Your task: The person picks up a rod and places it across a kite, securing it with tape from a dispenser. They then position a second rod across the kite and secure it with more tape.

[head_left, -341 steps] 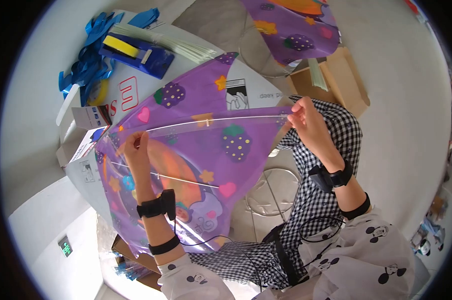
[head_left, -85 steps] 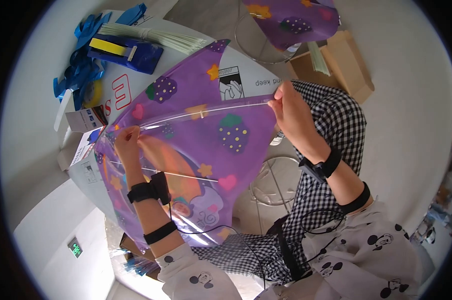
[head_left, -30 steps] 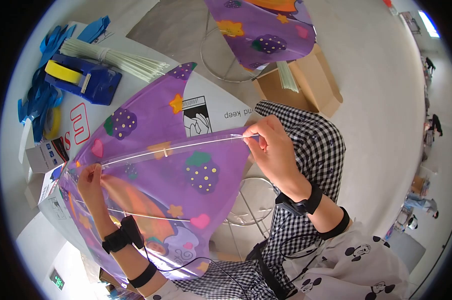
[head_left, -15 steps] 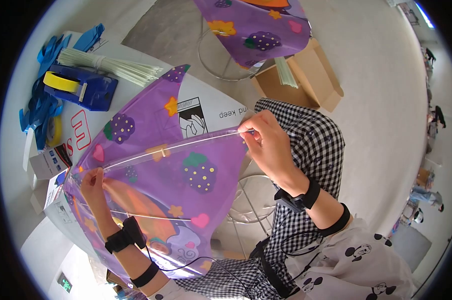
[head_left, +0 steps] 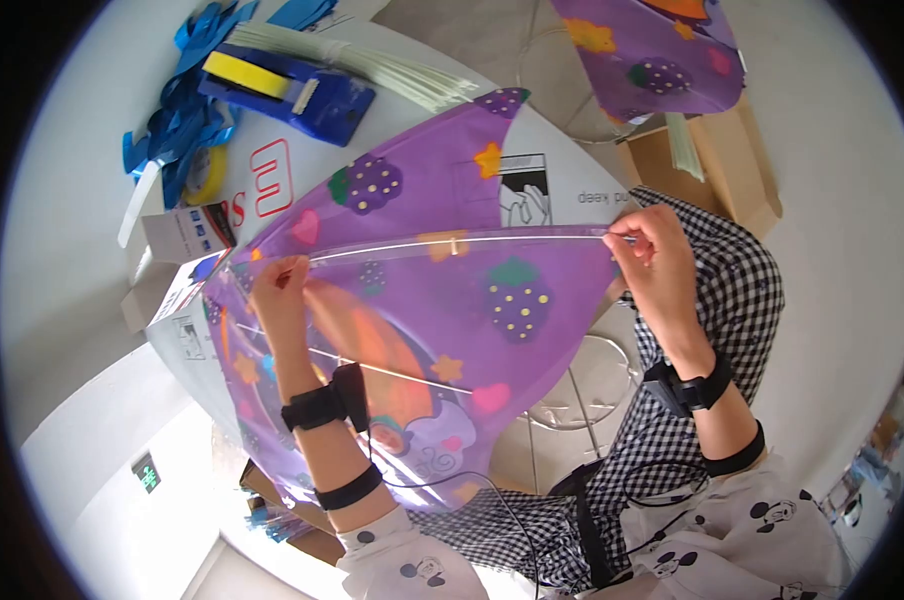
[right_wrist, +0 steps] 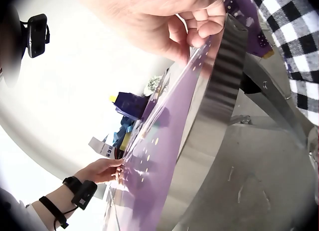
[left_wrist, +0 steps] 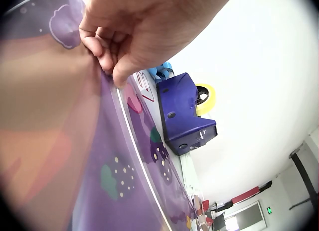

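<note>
The spread kite (head_left: 532, 330) screens the table (head_left: 72, 130); a tape dispenser (head_left: 302, 90) crowds its far end.

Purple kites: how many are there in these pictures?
2. One purple kite is pinched at its edge by the left hand and the right hand; a second kite lies farther off by the cardboard box. Others may be hidden underneath.

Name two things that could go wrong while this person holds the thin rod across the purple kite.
The thin rod looks bowed between the left hand and right hand; more bending might snap it or spring it loose. Both hands pinch only small spots on the purple kite, so its film could slip or tear.
</note>
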Demonstrator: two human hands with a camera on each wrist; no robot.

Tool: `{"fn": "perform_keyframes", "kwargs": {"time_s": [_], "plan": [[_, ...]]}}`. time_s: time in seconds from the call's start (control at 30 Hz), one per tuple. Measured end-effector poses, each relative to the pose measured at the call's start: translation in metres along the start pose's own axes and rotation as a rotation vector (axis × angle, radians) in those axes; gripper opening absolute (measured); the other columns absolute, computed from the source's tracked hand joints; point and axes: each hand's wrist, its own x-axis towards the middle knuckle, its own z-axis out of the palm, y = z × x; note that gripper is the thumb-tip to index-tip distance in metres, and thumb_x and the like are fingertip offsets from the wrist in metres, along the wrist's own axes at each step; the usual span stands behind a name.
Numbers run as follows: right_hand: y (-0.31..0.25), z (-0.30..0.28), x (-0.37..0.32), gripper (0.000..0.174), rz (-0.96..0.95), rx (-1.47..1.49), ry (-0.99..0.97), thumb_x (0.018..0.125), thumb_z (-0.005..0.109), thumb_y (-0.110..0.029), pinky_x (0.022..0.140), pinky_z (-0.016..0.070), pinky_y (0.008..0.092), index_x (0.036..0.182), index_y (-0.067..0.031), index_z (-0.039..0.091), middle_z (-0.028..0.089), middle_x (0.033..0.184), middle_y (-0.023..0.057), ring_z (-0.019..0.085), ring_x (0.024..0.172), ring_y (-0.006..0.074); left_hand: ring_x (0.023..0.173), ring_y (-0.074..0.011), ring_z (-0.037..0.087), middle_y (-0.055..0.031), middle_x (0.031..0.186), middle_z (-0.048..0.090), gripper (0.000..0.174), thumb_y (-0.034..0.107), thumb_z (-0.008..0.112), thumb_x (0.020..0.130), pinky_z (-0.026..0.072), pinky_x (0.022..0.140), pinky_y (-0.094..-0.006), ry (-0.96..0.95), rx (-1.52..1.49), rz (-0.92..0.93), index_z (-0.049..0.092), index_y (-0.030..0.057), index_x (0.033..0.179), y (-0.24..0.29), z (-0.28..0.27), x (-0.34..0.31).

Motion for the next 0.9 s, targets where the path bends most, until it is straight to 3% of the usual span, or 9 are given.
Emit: {"fn": "perform_keyframes", "kwargs": {"time_s": [0.2,0.9], "plan": [[-0.003,-0.001,0.001,0.011,-0.006,-0.049,-0.014,0.082,0.071,-0.004,0.062,0.0473,0.0259,0.086,-0.0058,0.062,0.056,0.084,0.0024,0.053,0.067,0.0133,0.070,-0.0090,0.058,-0.0033,0.077,0.067,0.020,0.014,0.072,0.084,0.0455,0.065,-0.0230,0.024,-0.017,-0.037,0.071,-0.0030,0.094,0.013,0.003,-0.005],[0.000,0.000,0.000,0.010,-0.001,-0.082,-0.020,0.082,0.070,-0.007,0.063,0.0478,0.0269,0.086,-0.0056,0.061,0.054,0.083,0.0031,0.054,0.070,0.0146,0.072,-0.0092,0.057,-0.0029,0.078,0.065,0.020,0.014,0.069,0.085,0.0447,0.066,-0.0241,-0.072,0.007,-0.054,0.070,-0.0031,0.095,0.013,-0.004,-0.002]]}}
